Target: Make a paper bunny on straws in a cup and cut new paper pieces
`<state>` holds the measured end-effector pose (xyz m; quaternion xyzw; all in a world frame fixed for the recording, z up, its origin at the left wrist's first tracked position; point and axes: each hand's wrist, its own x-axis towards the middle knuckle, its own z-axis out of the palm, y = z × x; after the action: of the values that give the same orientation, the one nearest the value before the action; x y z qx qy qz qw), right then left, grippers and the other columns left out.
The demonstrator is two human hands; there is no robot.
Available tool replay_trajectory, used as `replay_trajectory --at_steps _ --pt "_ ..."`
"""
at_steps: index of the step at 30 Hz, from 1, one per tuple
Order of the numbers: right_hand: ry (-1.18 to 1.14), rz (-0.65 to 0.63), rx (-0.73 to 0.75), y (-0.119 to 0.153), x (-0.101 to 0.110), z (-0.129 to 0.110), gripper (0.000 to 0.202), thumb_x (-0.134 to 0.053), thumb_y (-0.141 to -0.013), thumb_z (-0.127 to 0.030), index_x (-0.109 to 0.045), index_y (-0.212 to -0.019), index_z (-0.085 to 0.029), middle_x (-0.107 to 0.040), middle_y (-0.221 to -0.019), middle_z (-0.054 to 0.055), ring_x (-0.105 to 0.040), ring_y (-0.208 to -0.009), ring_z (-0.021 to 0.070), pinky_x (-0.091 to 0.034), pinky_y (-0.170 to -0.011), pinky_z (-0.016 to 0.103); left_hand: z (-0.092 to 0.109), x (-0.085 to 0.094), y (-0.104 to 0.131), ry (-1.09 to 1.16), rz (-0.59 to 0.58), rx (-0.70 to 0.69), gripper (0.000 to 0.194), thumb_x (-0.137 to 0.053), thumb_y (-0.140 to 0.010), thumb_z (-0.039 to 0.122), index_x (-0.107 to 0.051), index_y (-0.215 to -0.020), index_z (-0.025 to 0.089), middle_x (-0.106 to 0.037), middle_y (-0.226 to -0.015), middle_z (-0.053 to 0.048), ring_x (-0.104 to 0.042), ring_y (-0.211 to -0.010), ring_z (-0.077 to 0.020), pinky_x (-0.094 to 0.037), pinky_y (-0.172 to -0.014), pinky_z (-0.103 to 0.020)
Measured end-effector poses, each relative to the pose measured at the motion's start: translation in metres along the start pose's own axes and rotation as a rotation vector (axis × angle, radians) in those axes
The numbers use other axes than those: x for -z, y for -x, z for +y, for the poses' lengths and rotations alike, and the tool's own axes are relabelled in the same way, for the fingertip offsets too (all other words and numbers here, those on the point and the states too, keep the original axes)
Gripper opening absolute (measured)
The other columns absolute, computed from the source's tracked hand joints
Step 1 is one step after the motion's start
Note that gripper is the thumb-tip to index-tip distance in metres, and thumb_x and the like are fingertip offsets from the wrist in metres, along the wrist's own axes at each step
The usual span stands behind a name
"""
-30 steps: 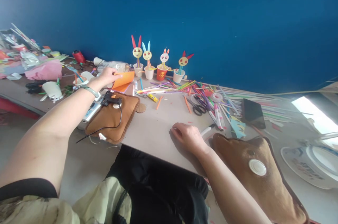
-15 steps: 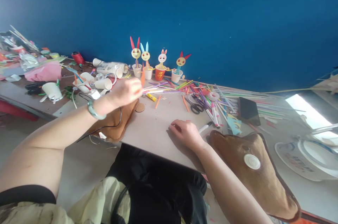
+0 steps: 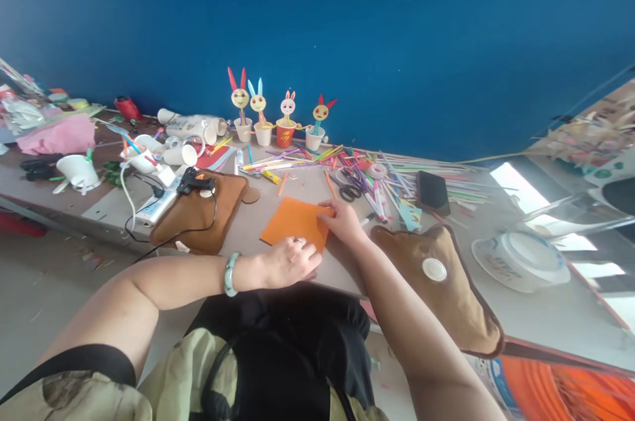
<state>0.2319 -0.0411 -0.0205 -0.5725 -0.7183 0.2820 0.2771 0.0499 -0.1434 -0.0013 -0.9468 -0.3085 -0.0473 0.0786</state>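
Big blue wall (image 3: 347, 24) in here, with a cluttered table (image 3: 251, 235) up against it and 2 brown cushions (image 3: 461, 305) on top, 1 to each side of an orange sheet (image 3: 290, 219) that's lying near the front edge. Left hand (image 3: 292, 263) is loosely curled over the sheet's near edge; right hand (image 3: 343, 222) is half-curled, fingertips at its right corner. Honestly can't tell if either's actually pinching it. 4 bunny figures (image 3: 240, 98) stand in cups (image 3: 284, 136) by the wall. Black scissors (image 3: 350, 192) lie just beyond the right hand.
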Motion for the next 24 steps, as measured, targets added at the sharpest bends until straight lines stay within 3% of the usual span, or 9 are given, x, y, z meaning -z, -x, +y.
replay_trajectory --at_steps 4,8,13,18,20,24 --pt "0.070 0.011 0.002 -0.001 -0.001 0.000 0.035 -0.062 -0.073 -0.028 -0.074 -0.102 -0.014 -0.068 -0.072 0.003 -0.056 -0.062 0.0163 -0.045 -0.064 0.028 0.010 -0.002 0.021 -0.004 -0.022 0.104 0.051 -0.057 -0.092 0.055 -0.063 -0.118 0.012 -0.066 -0.111 -0.020 -0.062 -0.103 -0.0330 -0.050 -0.083 -0.043" --pt "0.142 0.026 -0.008 -0.001 0.000 -0.003 0.033 -0.062 -0.074 -0.025 -0.073 -0.104 -0.017 -0.071 -0.079 0.005 -0.059 -0.068 0.0184 -0.045 -0.068 0.029 0.008 -0.012 0.040 -0.035 -0.019 0.130 0.068 -0.048 -0.093 0.063 -0.057 -0.132 0.008 -0.057 -0.135 -0.026 -0.052 -0.124 -0.0413 -0.043 -0.099 -0.052" --pt "0.172 0.053 -0.025 -0.003 0.000 -0.004 0.032 -0.060 -0.079 -0.024 -0.072 -0.108 -0.018 -0.074 -0.092 0.007 -0.062 -0.074 0.0190 -0.046 -0.073 0.029 -0.011 -0.015 0.033 0.040 -0.015 0.123 0.060 -0.051 -0.095 0.057 -0.057 -0.133 0.010 -0.061 -0.130 -0.022 -0.056 -0.119 -0.0366 -0.045 -0.095 -0.047" --pt "0.210 0.010 -0.033 -0.004 0.003 -0.005 0.034 -0.055 -0.081 -0.018 -0.071 -0.110 -0.016 -0.072 -0.082 0.004 -0.060 -0.070 0.0171 -0.042 -0.069 0.027 -0.034 -0.004 0.006 0.055 -0.105 0.189 0.040 -0.057 -0.093 0.051 -0.070 -0.100 0.014 -0.067 -0.095 -0.017 -0.063 -0.089 -0.0298 -0.048 -0.081 -0.043" --pt "0.239 -0.050 -0.048 -0.003 0.005 -0.006 0.035 -0.057 -0.078 -0.016 -0.071 -0.109 -0.017 -0.069 -0.075 0.002 -0.058 -0.066 0.0161 -0.039 -0.065 0.026 -0.040 -0.001 -0.003 0.013 -0.133 0.207 0.043 -0.052 -0.096 0.051 -0.069 -0.096 0.012 -0.065 -0.094 -0.018 -0.063 -0.087 -0.0300 -0.047 -0.078 -0.043" --pt "0.267 -0.182 -0.044 0.001 0.011 -0.011 0.028 -0.064 -0.072 -0.017 -0.073 -0.098 -0.019 -0.067 -0.073 0.000 -0.057 -0.066 0.0155 -0.036 -0.063 0.025 -0.048 0.007 -0.013 -0.048 -0.173 0.205 0.045 -0.039 -0.102 0.045 -0.064 -0.107 0.007 -0.062 -0.105 -0.021 -0.061 -0.092 -0.0314 -0.047 -0.079 -0.044"
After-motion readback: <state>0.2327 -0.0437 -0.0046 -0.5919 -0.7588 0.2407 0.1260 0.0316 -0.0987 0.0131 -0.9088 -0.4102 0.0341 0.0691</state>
